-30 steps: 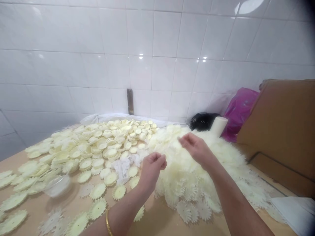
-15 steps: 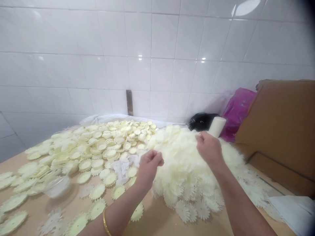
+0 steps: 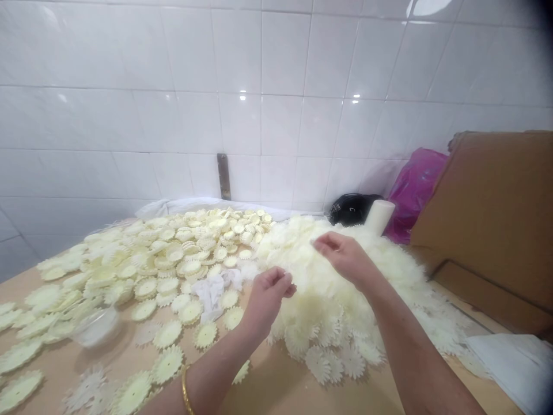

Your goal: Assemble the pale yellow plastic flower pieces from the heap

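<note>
My left hand [image 3: 268, 300] is held in a pinch at the left edge of a heap of thin, pale cream toothed discs [image 3: 326, 320]. Whatever sits between its fingertips is too small to name. Over the upper part of the same heap, my right hand [image 3: 345, 260] also pinches, thumb and forefinger together. A tiny pale bit shows at its fingertips, too faint to make out. To the left spread several scalloped, stacked-looking yellowish discs [image 3: 190, 268], some with a small hole in the middle. Between the two groups lies a crumpled white cloth [image 3: 209, 295].
A clear bowl [image 3: 97, 327] stands at the left front. Behind the heap are a white roll [image 3: 380, 217], a black bundle [image 3: 352, 208] and a purple plastic bag [image 3: 415, 184]. A large cardboard box [image 3: 492, 213] bounds the right, a tiled wall [image 3: 280, 124] the back. White sheets [image 3: 514, 366] lie front right.
My right hand has moved left, closer to my left hand. The left hand has shifted slightly right, still pinched. The whole view has tilted down a little.
</note>
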Demonstrator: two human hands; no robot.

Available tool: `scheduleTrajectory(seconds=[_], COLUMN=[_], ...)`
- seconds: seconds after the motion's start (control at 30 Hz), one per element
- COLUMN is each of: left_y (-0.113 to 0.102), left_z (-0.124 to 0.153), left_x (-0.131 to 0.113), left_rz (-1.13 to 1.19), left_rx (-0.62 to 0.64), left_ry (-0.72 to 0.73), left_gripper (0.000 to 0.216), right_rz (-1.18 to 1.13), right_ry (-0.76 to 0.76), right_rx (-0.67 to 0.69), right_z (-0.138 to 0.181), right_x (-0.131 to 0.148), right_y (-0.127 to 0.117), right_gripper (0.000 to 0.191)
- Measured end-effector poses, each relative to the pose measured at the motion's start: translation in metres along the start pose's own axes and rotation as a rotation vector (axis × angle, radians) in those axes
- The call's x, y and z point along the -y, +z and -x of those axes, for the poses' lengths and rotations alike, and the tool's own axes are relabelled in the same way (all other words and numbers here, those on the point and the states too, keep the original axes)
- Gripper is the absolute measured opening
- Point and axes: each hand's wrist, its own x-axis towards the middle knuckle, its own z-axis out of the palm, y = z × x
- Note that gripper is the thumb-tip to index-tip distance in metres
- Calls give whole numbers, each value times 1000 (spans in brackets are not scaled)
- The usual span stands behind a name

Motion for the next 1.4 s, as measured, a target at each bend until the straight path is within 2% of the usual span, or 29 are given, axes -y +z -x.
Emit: scheduleTrajectory(seconds=[0.1, 0.17, 0.23, 0.47, 0.67, 0.87, 1.0, 1.13, 1.2, 1.3, 1.4], left_y=[2, 2, 1, -2, -4, -6, -10, -23, -36, -57, -74], left_z=[3, 4, 3, -3, -3, -4, -10, -12, -8, 8, 29], left_x=[-3, -5, -5, -3, -5, 0, -3, -16, -23, -26, -22], left_rz=[-19, -39, -48, 111, 203, 169, 47, -92, -188, -412, -696], left_rx=[19, 25, 23, -58, 69, 43, -26, -147, -191, -243, -233], left_ry=[41, 55, 61, 5, -71, -76, -39, 88, 145, 203, 257], left_gripper=[21, 21, 21, 33, 27, 20, 20, 18, 18, 20, 24], right_rz=[-283, -361, -407, -385, -286, -315, -198, 201, 357, 374, 340], right_ry=[19, 28, 16, -14, -44, -36, 7, 35, 59, 53, 52], right_rx=[285, 419, 467, 358, 349, 349, 222, 18, -83, -56, -14], right_z=[5, 7, 8, 6, 5, 6, 1, -3, -4, -2, 1], right_x=[7, 9, 10, 11, 9, 9, 2, -7, -9, -5, 1], right_y=[7, 13, 18, 24, 31, 29, 24, 16, 12, 8, 6], right_gripper=[35, 31, 22, 22, 30, 23, 17, 13, 17, 17, 18])
